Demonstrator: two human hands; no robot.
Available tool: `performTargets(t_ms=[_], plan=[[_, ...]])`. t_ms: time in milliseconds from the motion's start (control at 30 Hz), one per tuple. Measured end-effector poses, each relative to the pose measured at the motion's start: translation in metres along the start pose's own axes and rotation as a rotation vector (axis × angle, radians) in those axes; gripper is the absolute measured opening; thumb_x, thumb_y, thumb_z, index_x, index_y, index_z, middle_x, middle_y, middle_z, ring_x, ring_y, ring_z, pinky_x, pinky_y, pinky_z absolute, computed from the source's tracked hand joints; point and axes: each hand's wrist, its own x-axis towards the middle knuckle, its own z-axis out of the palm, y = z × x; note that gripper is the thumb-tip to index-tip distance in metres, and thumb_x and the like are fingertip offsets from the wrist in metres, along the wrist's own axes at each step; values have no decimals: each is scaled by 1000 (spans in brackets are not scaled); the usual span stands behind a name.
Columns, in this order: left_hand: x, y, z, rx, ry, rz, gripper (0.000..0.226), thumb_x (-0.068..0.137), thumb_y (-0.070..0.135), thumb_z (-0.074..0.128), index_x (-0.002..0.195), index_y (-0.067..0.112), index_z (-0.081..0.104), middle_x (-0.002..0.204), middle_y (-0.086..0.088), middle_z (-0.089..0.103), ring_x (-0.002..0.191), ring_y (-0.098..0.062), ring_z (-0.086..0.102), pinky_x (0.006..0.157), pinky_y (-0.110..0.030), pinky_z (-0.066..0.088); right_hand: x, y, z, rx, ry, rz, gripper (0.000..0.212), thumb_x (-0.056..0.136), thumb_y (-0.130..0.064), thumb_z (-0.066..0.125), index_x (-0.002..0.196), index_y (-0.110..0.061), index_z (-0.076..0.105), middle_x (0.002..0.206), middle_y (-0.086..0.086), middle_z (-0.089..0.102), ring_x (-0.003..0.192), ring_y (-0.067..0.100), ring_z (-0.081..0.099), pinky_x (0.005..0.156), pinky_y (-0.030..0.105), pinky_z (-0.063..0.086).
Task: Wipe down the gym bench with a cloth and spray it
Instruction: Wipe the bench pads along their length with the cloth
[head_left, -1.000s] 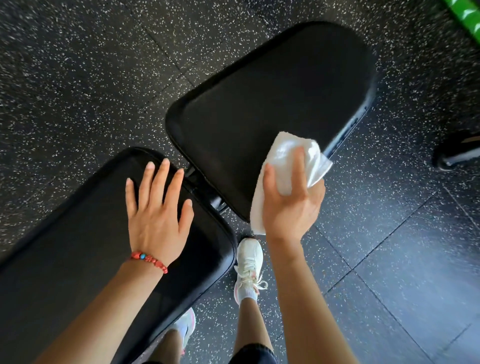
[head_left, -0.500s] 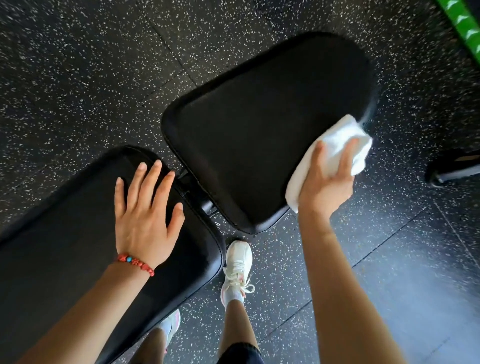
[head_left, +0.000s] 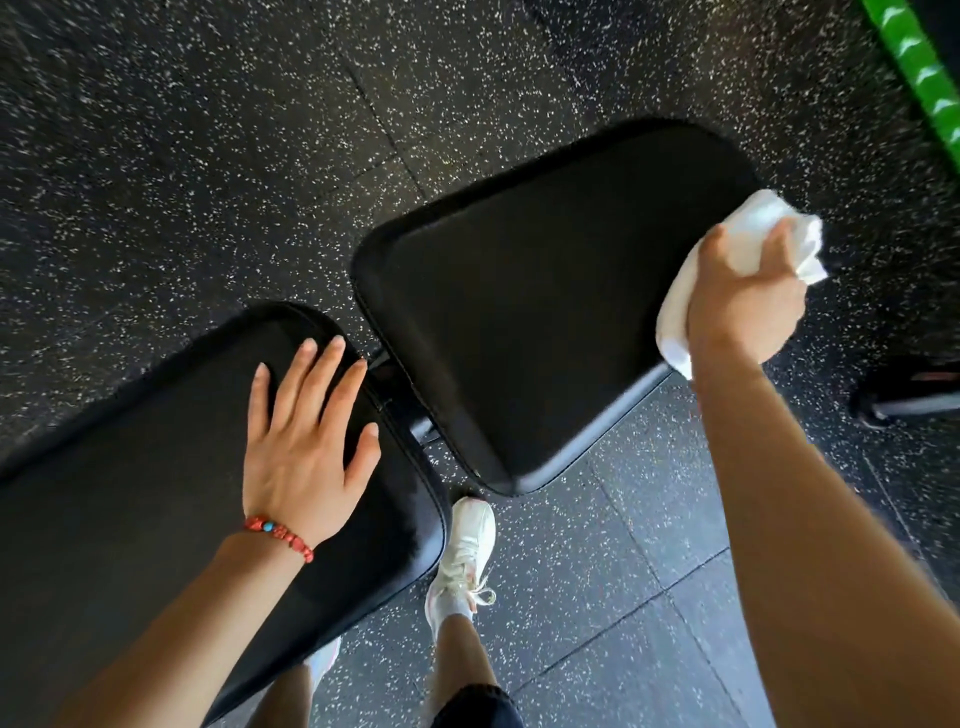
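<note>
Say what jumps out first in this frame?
The white cloth bunched in the right hand, at the right edge of the far bench pad. Next, the left hand lies flat on the near pad, with a red bead bracelet at the wrist.

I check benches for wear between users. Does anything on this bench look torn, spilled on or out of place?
Nothing stands out. Both black pads, the seat pad and the longer pad, look whole, with no tears or puddles visible. The right hand holds the white cloth at the seat's edge; the left hand lies flat.
</note>
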Motion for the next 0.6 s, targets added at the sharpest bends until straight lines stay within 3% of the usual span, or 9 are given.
performTargets(t_ms=[133,267,367,467,600], plan=[[0,-1,2,-9,10,-8,51,87,31,40,129,4,48,143,-16,40,134,-30,30,112,-50,12,10,-25,7,-253,-70,-223,64,85,-58,39,141,-29,30,120,23,50,110,36,46,84,37,40],[1,-2,3,-16,21,-16,52,87,33,41,129,4,47,143,-16,40,134,-29,29,113,-49,11,-1,-58,27,-334,-155,-445,62,88,-55,38,142,-26,29,115,26,50,107,38,44,84,41,40],[0,-2,3,-24,24,-17,53,87,34,40,130,4,46,143,-16,40,135,-28,28,114,-49,11,-4,-62,30,-364,-181,-496,62,88,-55,38,142,-26,27,115,26,49,107,38,44,82,41,39],[0,-2,4,-31,24,-22,53,88,34,39,130,3,46,143,-16,40,135,-28,29,114,-49,12,-16,-70,34,-395,-223,-581,60,88,-56,40,140,-28,31,114,24,50,105,37,45,77,41,41],[1,-1,4,-34,31,-24,52,87,33,40,129,3,47,142,-16,42,135,-27,29,113,-49,13,-69,-89,53,-380,-325,-878,53,86,-52,46,132,-25,44,100,21,54,92,36,49,67,38,39]])
